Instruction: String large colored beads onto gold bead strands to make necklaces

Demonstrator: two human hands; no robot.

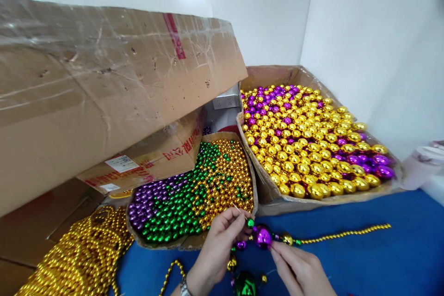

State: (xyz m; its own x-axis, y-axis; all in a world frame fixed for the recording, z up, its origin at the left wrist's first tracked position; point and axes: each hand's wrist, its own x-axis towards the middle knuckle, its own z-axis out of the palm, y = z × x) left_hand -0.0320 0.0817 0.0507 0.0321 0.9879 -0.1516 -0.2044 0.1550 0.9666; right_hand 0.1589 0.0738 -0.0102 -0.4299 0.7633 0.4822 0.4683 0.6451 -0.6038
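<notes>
My left hand point(220, 240), a watch point(184, 285) on its wrist, pinches a thin pale string point(239, 209) whose short end sticks up past the fingertips. Just right of those fingers a small green bead point(250, 223) sits beside a large shiny purple bead point(262, 237). My right hand point(300, 266) has its fingertips closed at the lower right of the purple bead. From there the strand runs right through a gold bead point(287, 239) to a thin gold bead chain point(347, 233). Below my hands lie a gold bead point(231, 263) and a large dark green bead point(244, 283).
An open carton point(267, 196) of gold and purple balls stands at the back right. Nearer, a lower box point(255, 189) holds purple, green and gold beads. Gold bead chains point(79, 254) are heaped at left. A cardboard flap point(114, 88) overhangs. Blue cloth point(374, 259) covers the table.
</notes>
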